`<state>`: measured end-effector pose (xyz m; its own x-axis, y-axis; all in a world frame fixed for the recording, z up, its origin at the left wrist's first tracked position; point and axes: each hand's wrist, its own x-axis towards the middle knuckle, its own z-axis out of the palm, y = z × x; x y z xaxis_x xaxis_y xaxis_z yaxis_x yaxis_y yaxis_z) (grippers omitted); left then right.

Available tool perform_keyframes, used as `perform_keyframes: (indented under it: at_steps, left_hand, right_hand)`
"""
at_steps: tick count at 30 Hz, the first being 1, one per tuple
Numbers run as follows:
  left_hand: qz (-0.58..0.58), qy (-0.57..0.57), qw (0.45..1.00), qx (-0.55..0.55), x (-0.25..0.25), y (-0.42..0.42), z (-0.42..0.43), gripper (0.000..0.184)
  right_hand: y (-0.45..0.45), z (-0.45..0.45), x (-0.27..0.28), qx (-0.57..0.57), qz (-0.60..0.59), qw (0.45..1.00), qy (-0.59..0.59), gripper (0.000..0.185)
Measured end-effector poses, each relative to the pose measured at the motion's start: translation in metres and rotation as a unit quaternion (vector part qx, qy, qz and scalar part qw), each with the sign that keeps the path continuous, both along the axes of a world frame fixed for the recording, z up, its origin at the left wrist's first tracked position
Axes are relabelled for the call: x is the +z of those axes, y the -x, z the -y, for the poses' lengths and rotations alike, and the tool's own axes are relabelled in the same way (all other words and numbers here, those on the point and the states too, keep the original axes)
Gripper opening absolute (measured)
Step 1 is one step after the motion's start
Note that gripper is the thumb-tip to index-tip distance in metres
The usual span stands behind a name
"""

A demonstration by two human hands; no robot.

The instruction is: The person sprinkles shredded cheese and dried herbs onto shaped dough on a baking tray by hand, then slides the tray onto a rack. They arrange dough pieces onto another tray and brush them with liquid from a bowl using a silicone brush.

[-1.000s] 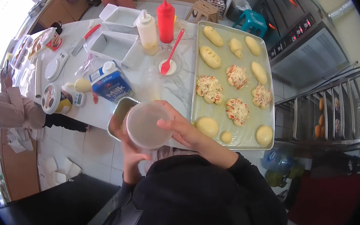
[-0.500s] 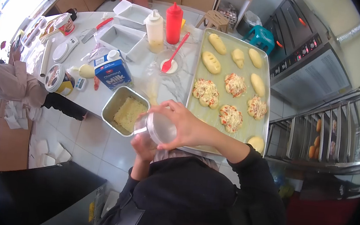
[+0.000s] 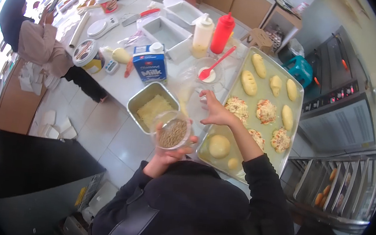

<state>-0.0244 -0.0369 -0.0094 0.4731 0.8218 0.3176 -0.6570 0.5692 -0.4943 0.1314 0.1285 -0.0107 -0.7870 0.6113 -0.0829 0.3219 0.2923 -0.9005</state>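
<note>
My left hand (image 3: pixel 176 154) is wrapped round a clear plastic tub (image 3: pixel 172 133), tilted so its pale brown seeds (image 3: pixel 173 134) show. The tub is held just over the near right corner of a metal loaf tin (image 3: pixel 131 110). Inside the tin lies a pale block (image 3: pixel 154 109) with what looks like a shredded topping. My right hand (image 3: pixel 216 110) hovers by the left edge of a baking tray (image 3: pixel 300 99), its fingers curved and apart, with nothing visible in it. A blue milk carton (image 3: pixel 150 65) stands behind the tin.
Shaped dough (image 3: pixel 249 82) and topped buns (image 3: pixel 266 111) sit on the tray. Behind are a bowl (image 3: pixel 211 69) with a red spatula (image 3: pixel 219 62), a white squeeze bottle (image 3: pixel 202 36), a red one (image 3: pixel 222 34) and white tins (image 3: pixel 167 35). Another person (image 3: pixel 45 40) stands at the left.
My right hand has left the tub and moved up and right, opening. The tub has tilted, and its seeds now show. The view has shifted, revealing more dough on the tray's near side.
</note>
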Motion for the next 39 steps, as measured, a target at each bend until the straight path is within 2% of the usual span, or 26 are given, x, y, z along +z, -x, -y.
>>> perform_keyframes:
  at_steps: [2, 3, 6, 8, 9, 12, 15, 18, 25, 29, 34, 39]
  left_hand:
    - [-0.039, 0.003, 0.999, 0.01, -0.003, -0.004, -0.006, 0.077]
    - [-0.091, -0.033, 0.995, 0.031, -0.001, -0.006, -0.007, 0.077]
    - [-0.205, -0.073, 0.974, 0.071, 0.0, -0.004, -0.009, 0.078]
    - [-0.218, -0.029, 0.972, 0.082, -0.004, 0.001, -0.012, 0.079]
    - [-0.264, -0.024, 0.959, 0.101, -0.004, 0.002, -0.013, 0.079]
    - [-0.373, -0.025, 0.916, 0.142, 0.002, -0.002, -0.018, 0.077]
    - [-0.423, -0.031, 0.895, 0.138, 0.006, -0.01, -0.019, 0.073]
    - [-0.438, -0.01, 0.892, 0.106, 0.002, -0.021, -0.018, 0.071]
    - [-0.429, -0.032, 0.899, 0.078, -0.008, -0.024, -0.016, 0.071]
    - [-0.435, 0.021, 0.898, 0.066, 0.006, -0.023, -0.013, 0.069]
    - [-0.427, 0.014, 0.902, 0.058, 0.004, -0.022, -0.015, 0.068]
    - [-0.428, -0.001, 0.902, 0.05, 0.004, -0.022, -0.016, 0.069]
  right_hand:
    - [0.003, -0.005, -0.026, 0.01, 0.033, 0.994, -0.099, 0.083]
    - [0.003, -0.008, -0.033, 0.017, 0.045, 0.987, -0.151, 0.084]
    - [-0.004, -0.007, -0.022, 0.019, 0.099, 0.977, -0.188, 0.083]
    - [-0.007, 0.001, -0.011, -0.035, 0.089, 0.962, -0.256, 0.07]
    - [-0.009, 0.004, 0.0, -0.066, 0.086, 0.951, -0.291, 0.064]
    - [-0.011, 0.028, 0.084, -0.156, -0.011, 0.983, -0.099, 0.039]
    - [-0.005, 0.064, 0.129, -0.057, -0.027, 0.998, -0.017, 0.021]
    - [0.004, 0.077, 0.116, 0.037, 0.071, 0.98, -0.184, 0.022]
    - [0.005, 0.076, 0.092, 0.049, 0.166, 0.971, -0.166, 0.015]
    - [0.005, 0.077, 0.095, 0.014, 0.113, 0.98, -0.162, 0.013]
    - [0.004, 0.076, 0.095, 0.005, 0.099, 0.983, -0.152, 0.011]
    - [-0.002, 0.075, 0.105, -0.035, 0.065, 0.994, -0.081, 0.009]
